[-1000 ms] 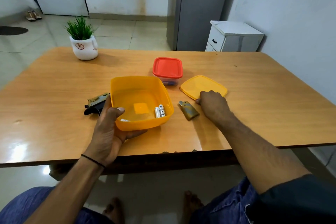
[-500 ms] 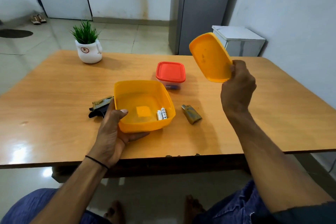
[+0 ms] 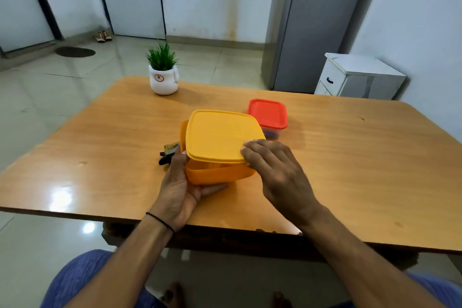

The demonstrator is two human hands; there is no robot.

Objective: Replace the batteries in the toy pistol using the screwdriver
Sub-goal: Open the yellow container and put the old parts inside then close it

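The yellow box (image 3: 215, 174) stands near the table's front middle, and my left hand (image 3: 180, 187) grips its near-left corner. The yellow lid (image 3: 220, 135) lies tilted on top of the box, raised at the near side. My right hand (image 3: 272, 170) holds the lid's near-right edge, fingers on top of it. The toy pistol (image 3: 168, 155), black and tan, peeks out on the table just left of the box. The batteries inside the box and the battery cover are hidden. No screwdriver shows.
A clear box with a red lid (image 3: 268, 113) sits just behind the yellow box on the right. A white pot with a green plant (image 3: 163, 75) stands at the wooden table's (image 3: 350, 157) far edge. Beyond stand a white cabinet (image 3: 357, 77) and a grey fridge (image 3: 300, 22).
My right hand picked the yellow lid up from the table, raised it, and has now brought it down onto the box. My left hand kept its hold on the box.
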